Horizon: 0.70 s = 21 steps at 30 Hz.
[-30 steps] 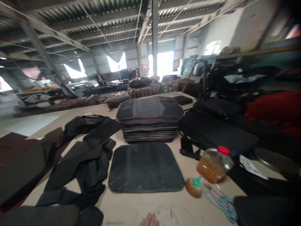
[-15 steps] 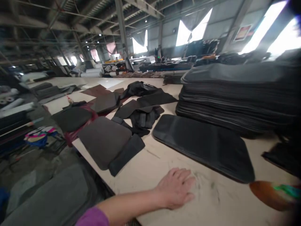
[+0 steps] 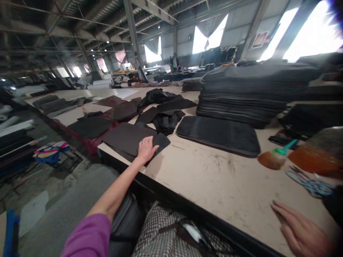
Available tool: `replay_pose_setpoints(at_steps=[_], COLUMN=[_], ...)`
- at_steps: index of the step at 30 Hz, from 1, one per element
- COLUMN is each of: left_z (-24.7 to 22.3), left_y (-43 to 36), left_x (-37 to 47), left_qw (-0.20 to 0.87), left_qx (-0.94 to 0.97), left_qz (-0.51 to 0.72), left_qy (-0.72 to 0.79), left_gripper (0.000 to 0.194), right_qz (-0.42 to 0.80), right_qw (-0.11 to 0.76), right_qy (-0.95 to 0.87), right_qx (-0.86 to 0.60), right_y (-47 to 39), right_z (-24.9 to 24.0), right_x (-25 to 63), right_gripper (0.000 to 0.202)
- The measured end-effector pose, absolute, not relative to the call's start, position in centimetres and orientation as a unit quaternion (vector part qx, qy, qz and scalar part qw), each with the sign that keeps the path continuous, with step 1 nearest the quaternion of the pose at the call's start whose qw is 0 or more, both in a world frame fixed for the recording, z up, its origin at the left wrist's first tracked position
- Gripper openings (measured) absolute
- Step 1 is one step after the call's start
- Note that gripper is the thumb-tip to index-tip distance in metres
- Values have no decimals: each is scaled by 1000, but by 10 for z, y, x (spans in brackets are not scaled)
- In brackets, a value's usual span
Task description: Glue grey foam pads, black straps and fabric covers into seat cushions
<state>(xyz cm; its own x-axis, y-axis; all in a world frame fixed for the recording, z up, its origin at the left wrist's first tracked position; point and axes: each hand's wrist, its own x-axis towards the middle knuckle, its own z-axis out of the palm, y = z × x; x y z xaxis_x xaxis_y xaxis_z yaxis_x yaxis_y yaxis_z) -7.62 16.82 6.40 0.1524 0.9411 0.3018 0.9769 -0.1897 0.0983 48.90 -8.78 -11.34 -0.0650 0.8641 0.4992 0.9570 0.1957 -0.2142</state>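
Observation:
My left hand (image 3: 147, 149), arm stretched forward, rests on the right edge of a dark brown-grey sheet panel (image 3: 122, 137) with rounded corners. Its fingers are slightly bent and the thumb stands apart, over a smaller black piece (image 3: 163, 141) beside the panel. Whether the fingertips pinch the edge is not visible. At the lower right my right hand (image 3: 302, 228) lies open over the bare tabletop, fingers stretched out and holding nothing. Ahead of it are a brush with a green handle (image 3: 281, 151), an orange-brown container (image 3: 316, 155) and a bundle of bluish cord (image 3: 311, 182).
A low pile of black padded panels (image 3: 218, 135) lies mid-table, before a tall stack of similar panels (image 3: 241, 94). Crumpled black scraps (image 3: 167, 121) lie behind the left hand. The table's dark front edge (image 3: 171, 198) runs before my checked apron (image 3: 160, 228); grey material (image 3: 80, 203) is stacked left.
My left hand has moved from the bare tabletop leftward and forward onto the brown-grey panel. My right hand has come into view. The camera view has turned right and down.

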Motion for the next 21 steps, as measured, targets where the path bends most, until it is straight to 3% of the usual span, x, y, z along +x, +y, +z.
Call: replay_pose_setpoints(at_steps=[7,21], left_z=[70,68], left_y=[201,233], left_x=[-129,-135], left_qw=[16,-59], left_qx=[-721,-710], left_qz=[-81,-110], left_qy=[-688,-693], left_gripper=[31,44], right_qz=[-100,-78], right_qw=[250,283], right_qy=[-748,-733], right_qx=[-607,-614], right_y=[-86,-90], right_z=[-123,-116], right_x=[499,487], right_gripper=[54,66])
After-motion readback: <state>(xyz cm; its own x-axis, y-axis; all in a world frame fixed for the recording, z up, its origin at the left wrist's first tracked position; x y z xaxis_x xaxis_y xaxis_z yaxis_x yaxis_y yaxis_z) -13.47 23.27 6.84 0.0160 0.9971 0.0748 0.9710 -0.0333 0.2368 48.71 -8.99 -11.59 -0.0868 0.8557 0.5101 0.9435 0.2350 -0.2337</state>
